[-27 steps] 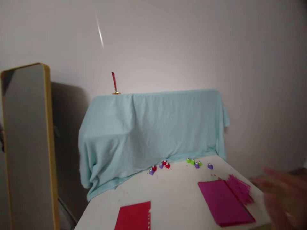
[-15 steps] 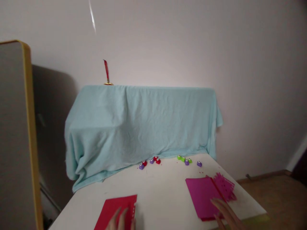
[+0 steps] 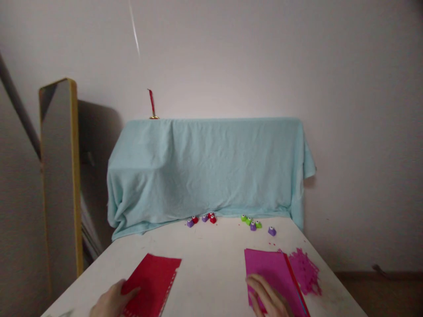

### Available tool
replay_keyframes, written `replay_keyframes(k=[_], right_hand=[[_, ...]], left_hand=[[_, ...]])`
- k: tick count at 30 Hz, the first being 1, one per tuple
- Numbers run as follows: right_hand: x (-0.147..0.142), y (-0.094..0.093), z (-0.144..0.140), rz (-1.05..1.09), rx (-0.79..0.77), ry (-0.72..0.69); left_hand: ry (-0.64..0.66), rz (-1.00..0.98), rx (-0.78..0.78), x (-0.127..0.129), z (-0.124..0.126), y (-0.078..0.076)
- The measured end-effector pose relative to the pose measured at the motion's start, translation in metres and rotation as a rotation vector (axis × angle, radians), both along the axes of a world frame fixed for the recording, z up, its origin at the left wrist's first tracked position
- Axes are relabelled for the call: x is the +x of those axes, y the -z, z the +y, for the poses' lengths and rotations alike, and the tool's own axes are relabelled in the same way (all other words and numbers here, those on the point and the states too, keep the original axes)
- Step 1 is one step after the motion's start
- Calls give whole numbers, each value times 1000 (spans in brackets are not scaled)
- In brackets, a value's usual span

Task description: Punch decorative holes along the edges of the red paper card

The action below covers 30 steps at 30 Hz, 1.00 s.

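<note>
Two hands rest on paper at the near edge of the table [image 3: 211, 251]. Left hand [image 3: 110, 301] lies at the near left corner of the red sheet [image 3: 153, 281], thumb on top, other fingers hidden (spread or not, I cannot tell). Right hand [image 3: 269, 299] lies flat on the magenta sheet [image 3: 272, 273], fingers loosely together. Both sheets look thin, light and floppy, likely to slide on the smooth top and crease easily; an edge or corner seems the best hold. Small punches [image 3: 253, 223] sit near the blue cloth [image 3: 205, 167].
</note>
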State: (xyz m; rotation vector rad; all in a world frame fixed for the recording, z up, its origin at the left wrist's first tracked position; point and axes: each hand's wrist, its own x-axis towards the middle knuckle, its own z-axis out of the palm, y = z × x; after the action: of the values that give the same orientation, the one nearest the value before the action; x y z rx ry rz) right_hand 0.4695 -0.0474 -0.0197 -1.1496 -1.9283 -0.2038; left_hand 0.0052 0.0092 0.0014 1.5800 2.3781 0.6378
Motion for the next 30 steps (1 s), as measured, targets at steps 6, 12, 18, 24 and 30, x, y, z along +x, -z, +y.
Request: replay_keyframes(k=[6, 12, 18, 24, 30], right_hand=[[-18, -81, 75, 296, -277, -168], [-48, -65, 181, 760, -560, -183], [-61, -14, 193, 983, -903, -456], [-57, -12, 193, 1057, -753, -329], [-52, -12, 199, 1131, -745, -294]], left_hand=[[351, -280, 226, 67, 39, -34], [753, -759, 149, 150, 114, -41], [622, -1051, 327, 185, 166, -7], [450, -1390, 254, 201, 161, 12], [587, -1571, 100, 222, 145, 21]])
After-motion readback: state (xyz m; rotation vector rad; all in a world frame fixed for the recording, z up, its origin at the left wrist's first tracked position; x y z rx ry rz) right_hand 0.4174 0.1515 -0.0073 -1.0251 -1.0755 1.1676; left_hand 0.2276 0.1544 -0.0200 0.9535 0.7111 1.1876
